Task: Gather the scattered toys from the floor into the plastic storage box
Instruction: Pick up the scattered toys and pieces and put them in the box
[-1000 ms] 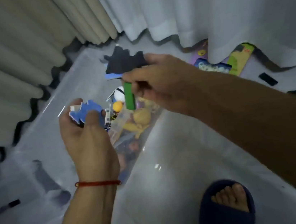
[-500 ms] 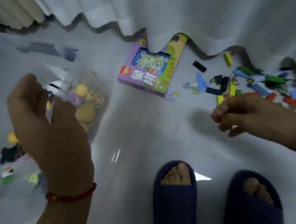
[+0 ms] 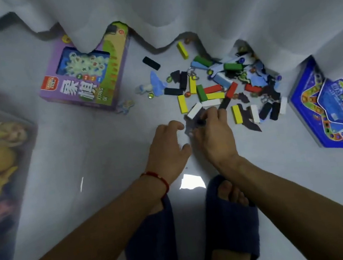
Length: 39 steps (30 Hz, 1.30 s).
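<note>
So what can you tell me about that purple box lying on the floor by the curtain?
The purple box looks like printed cardboard, a flat toy or game package. Its front shows a blue picture panel with pale round pieces, large white characters, a small red logo and a green strip down one side. It lies flat on the floor, turned at an angle, looking closed. Its far end is tucked under the white curtain. Neither hand touches it.

A room in a home is shown: a pale smooth floor (image 3: pixel 82 154), long white curtains (image 3: pixel 215 4) reaching down to it, toy blocks (image 3: pixel 201 92) and game boxes (image 3: pixel 85 80) scattered about, and soft indoor slippers (image 3: pixel 233 222) worn on bare feet.
</note>
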Each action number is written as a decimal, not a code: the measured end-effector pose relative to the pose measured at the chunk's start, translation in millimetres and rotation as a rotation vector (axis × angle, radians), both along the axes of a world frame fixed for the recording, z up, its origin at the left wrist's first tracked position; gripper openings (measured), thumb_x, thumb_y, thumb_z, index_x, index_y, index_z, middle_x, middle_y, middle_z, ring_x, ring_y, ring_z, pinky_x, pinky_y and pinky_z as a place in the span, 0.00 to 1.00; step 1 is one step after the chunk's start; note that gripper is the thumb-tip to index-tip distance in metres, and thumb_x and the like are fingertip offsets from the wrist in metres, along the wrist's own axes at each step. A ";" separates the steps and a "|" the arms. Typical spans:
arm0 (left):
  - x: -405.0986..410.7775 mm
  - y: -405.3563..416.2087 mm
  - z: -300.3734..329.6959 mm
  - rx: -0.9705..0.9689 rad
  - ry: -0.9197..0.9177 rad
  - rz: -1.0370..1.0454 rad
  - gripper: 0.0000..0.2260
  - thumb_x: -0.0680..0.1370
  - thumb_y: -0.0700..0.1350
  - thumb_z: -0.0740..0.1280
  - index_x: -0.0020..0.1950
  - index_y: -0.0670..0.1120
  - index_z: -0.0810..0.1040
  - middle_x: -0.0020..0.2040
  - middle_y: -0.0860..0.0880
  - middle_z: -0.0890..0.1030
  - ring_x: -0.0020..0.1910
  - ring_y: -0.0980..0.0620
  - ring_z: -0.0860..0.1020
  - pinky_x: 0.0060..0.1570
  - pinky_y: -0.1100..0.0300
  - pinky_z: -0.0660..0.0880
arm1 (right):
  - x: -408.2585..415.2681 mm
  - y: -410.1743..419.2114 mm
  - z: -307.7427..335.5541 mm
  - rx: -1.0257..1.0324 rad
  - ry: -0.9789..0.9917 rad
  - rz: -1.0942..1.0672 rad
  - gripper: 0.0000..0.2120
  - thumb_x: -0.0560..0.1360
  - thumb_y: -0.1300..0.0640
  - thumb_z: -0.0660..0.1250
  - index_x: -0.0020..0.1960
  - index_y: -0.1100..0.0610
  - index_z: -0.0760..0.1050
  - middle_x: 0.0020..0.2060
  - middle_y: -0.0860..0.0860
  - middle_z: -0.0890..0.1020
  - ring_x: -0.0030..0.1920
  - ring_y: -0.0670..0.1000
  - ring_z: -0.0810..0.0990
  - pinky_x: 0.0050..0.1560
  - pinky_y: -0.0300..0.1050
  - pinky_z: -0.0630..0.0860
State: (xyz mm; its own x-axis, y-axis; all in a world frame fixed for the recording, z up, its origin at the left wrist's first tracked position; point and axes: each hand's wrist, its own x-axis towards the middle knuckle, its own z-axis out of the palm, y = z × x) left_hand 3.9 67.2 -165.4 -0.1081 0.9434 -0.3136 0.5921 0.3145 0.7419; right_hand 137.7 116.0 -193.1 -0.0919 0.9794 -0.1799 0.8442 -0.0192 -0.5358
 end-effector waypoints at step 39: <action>2.4 -23.6 -13.9 -0.525 -1.060 0.857 0.11 0.77 0.43 0.60 0.39 0.41 0.77 0.34 0.45 0.76 0.32 0.51 0.74 0.36 0.59 0.73 | 10.8 1.8 -10.0 -0.024 -0.318 0.279 0.13 0.77 0.68 0.62 0.60 0.60 0.66 0.54 0.63 0.71 0.38 0.57 0.72 0.40 0.50 0.75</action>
State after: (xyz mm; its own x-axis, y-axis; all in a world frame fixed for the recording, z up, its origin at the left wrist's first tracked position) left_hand 6.3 43.7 -179.3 -0.0705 0.4648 -0.8826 -0.6515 0.6485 0.3936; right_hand 148.5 117.8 -203.1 -0.2892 0.9199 -0.2647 0.9419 0.2242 -0.2501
